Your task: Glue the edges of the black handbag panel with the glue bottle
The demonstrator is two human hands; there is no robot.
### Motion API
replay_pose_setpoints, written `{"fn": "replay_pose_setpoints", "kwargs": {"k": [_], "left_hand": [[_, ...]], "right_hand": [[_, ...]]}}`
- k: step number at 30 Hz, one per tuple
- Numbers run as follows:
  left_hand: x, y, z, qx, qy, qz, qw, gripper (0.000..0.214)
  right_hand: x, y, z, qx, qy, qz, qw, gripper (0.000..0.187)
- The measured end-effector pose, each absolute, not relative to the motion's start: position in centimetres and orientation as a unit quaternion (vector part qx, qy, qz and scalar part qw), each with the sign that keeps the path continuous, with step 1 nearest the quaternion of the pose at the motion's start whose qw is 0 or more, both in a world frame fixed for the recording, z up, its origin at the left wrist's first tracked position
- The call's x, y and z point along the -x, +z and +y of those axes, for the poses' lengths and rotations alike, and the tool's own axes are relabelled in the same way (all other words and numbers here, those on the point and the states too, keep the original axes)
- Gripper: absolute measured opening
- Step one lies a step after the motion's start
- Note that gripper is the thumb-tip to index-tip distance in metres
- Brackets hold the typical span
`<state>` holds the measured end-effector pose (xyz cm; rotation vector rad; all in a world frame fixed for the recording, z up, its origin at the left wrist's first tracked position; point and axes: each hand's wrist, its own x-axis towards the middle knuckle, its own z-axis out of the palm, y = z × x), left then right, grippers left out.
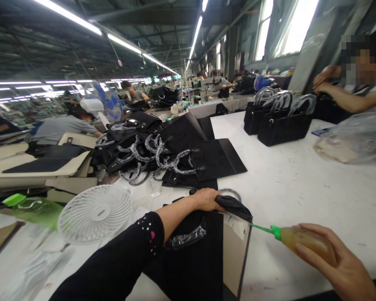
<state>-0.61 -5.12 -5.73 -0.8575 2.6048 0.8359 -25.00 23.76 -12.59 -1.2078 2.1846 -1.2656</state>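
Black flat-sided handbag (191, 259), right of the white round plastic fan (95, 213), appears mid-gluing, its beige rectangular panel (233, 255) left to cover: left hand (208, 200) gripping folded black cloth (235, 205), right hand (338, 255) wrapped around an amber green-nozzled squeeze bottle (310, 243).

The frame's bottom crops the black bag (192, 259).

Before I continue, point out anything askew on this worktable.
The green plastic bottle appears tipped on its side beside the white fan; black handbags sprawl in a heap, unlike the upright handbags farther right.
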Motion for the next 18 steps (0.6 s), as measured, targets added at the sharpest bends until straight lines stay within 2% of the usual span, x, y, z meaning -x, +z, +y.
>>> {"fn": "replay_pose_setpoints", "kwargs": {"k": [4,8,15,18], "left_hand": [[0.3,-5.8,-4.7,0.31,0.29,0.896,0.129,0.026],[0.0,-5.9,-4.1,0.313,0.292,0.895,0.128,0.023],[-0.1,-5.9,-4.0,0.311,0.293,0.896,0.122,0.023],[-0.1,-6.0,-4.0,0.312,0.295,0.895,0.121,0.022]], "right_hand": [[25.3,-12.3,23.5,0.431,-0.43,0.769,0.194,0.057],[24.9,-11.1,23.5,0.477,-0.426,0.737,0.22,0.05],[24.2,-10.5,23.0,0.471,-0.454,0.736,0.176,0.049],[24.7,-10.6,23.0,0.487,-0.438,0.725,0.212,0.047]]}}
